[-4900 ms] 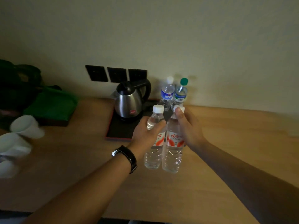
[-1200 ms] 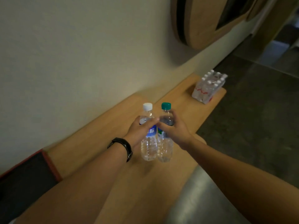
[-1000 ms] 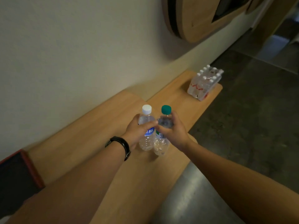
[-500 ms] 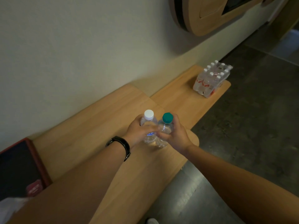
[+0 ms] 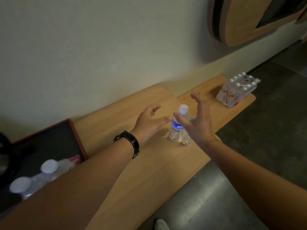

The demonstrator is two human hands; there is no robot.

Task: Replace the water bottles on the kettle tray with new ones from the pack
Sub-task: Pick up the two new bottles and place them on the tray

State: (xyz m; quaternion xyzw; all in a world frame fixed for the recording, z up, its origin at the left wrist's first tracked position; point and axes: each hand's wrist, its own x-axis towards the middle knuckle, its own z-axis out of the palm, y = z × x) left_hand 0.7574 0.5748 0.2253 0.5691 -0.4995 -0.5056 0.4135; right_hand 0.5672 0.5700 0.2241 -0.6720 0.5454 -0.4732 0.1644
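Both hands have released the two old bottles since half a second ago. Left hand (image 5: 149, 122) and right hand (image 5: 197, 120) now hover spread-fingered and empty, flanking the blue-labelled bottle (image 5: 177, 127) standing upright on the wooden counter (image 5: 132, 171); its green-capped partner is largely hidden behind the right hand. Two white-capped new bottles (image 5: 33, 181) stand on the kettle tray (image 5: 49, 140) at lower left (blurred). Pack (image 5: 237, 90) sits well apart, on the lower shelf. Judgement: exchange appears complete; only withdrawal remains.
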